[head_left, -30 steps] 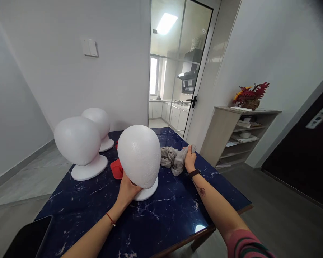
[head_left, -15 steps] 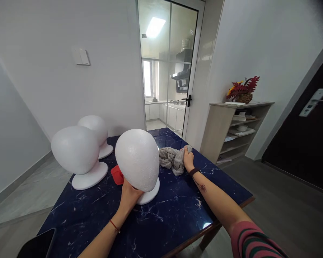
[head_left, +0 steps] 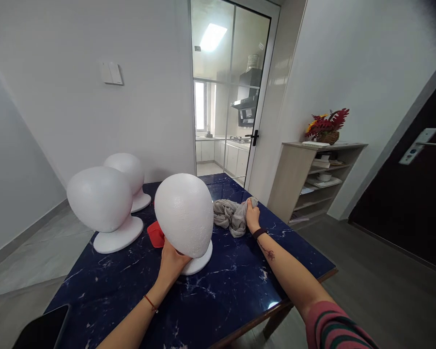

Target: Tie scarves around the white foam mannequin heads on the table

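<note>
A white foam mannequin head stands upright on its round base in the middle of the table. My left hand is closed around its neck, with the fingertips hidden behind it. Off to the right, my right hand grips the end of a crumpled grey scarf lying on the tabletop. Something red, partly covered by the head and my left hand, sits just behind them; its kind I cannot make out.
Two more foam heads, one in front and one behind, stand at the table's left. A phone lies at the near left corner of the blue marbled table. A shelf unit stands beyond the right edge.
The view has shifted slightly. Both hands keep their holds, and the foam head and the scarf show no clear movement on the table.
</note>
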A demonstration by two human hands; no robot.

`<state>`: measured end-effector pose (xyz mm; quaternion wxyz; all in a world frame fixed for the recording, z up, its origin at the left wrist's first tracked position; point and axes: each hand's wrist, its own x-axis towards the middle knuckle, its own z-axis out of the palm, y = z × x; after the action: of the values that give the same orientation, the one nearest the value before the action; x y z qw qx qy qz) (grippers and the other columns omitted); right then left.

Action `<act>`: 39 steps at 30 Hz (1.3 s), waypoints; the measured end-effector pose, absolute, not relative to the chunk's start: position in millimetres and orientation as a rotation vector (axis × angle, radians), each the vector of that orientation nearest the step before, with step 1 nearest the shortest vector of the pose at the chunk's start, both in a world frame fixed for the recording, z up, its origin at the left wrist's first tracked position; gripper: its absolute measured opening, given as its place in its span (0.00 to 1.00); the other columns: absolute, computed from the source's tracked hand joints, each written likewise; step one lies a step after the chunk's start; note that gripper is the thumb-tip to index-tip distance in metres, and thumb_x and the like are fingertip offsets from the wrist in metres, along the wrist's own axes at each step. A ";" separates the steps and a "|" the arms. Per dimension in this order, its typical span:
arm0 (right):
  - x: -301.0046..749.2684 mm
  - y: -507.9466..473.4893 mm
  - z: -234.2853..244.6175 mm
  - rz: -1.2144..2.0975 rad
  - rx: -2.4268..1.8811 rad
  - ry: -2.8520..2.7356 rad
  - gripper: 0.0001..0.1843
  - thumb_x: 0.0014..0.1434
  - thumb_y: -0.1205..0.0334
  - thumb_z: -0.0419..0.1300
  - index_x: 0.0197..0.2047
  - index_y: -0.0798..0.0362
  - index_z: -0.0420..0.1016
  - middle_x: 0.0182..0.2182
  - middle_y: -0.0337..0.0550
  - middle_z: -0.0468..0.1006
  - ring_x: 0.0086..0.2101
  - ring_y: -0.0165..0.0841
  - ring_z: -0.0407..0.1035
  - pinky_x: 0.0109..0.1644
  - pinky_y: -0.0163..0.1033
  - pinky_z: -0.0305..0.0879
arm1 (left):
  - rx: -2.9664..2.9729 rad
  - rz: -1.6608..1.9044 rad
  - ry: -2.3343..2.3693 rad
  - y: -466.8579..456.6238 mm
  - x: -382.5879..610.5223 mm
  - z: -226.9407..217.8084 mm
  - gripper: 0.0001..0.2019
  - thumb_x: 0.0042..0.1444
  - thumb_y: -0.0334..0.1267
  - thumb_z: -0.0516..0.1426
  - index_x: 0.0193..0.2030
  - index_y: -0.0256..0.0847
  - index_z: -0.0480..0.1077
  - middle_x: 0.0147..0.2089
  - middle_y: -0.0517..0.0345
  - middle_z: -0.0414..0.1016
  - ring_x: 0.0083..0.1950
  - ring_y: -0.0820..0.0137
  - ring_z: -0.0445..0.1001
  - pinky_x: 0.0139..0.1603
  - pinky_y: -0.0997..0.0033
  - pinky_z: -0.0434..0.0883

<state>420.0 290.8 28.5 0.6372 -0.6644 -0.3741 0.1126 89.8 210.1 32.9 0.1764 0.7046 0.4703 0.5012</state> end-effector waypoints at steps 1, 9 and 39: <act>420.2 290.9 28.3 0.261 -1.512 -0.848 0.35 0.56 0.37 0.43 0.28 0.58 0.79 0.25 0.52 0.79 0.31 0.42 0.73 0.39 0.38 0.63 | 1.996 1.420 1.336 209.3 90.1 33.9 0.46 0.40 0.47 0.65 0.64 0.38 0.49 0.64 0.37 0.58 0.63 0.49 0.61 0.61 0.43 0.60; 423.7 294.0 24.3 0.251 -1.497 -0.836 0.34 0.55 0.37 0.45 0.26 0.57 0.79 0.24 0.51 0.79 0.30 0.42 0.72 0.38 0.38 0.62 | 2.008 1.411 1.359 210.7 89.1 29.6 0.47 0.41 0.49 0.64 0.65 0.36 0.48 0.65 0.35 0.57 0.63 0.49 0.61 0.61 0.46 0.61; 421.8 290.8 29.7 0.274 -1.444 -0.805 0.31 0.56 0.39 0.46 0.27 0.56 0.78 0.25 0.49 0.79 0.30 0.40 0.72 0.37 0.38 0.62 | 2.026 1.394 1.359 213.7 87.8 27.6 0.47 0.38 0.52 0.65 0.62 0.38 0.51 0.61 0.36 0.62 0.62 0.49 0.63 0.59 0.46 0.62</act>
<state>421.8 290.8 29.7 0.6691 -0.6403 -0.3572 0.1215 87.8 213.7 27.6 0.1651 0.7112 0.4769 0.4894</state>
